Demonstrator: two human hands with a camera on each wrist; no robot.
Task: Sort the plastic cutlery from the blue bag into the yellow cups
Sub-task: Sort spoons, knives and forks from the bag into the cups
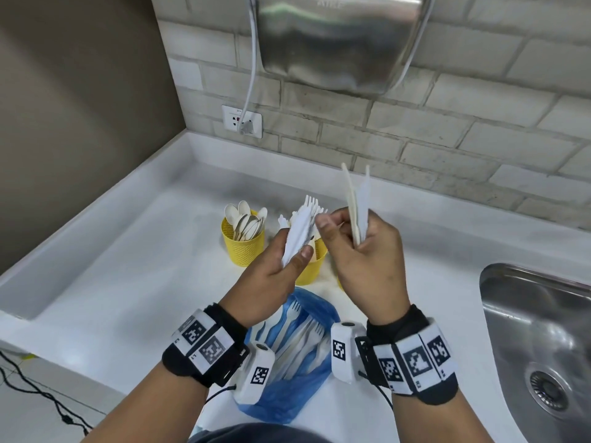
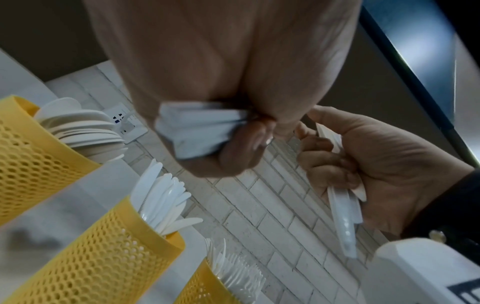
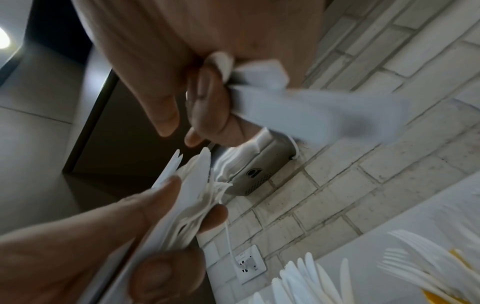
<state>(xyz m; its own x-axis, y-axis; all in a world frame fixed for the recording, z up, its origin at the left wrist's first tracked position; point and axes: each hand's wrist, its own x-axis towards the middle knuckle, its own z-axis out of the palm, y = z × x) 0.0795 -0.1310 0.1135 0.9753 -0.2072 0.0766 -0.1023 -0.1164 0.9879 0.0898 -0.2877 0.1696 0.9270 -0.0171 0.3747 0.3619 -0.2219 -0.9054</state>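
My left hand pinches a bundle of forks and knives; my right hand grips upright knives. The blue bag appears only from above; the left wrist view reveals three yellow cups.

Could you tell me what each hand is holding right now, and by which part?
The left hand grips a bunch of white forks and knives by their handles; the right hand grips a few knives by their lower ends.

Hand dryer: steel, on the brick wall
Socket: below, cord plugged in
Sink: steel, right
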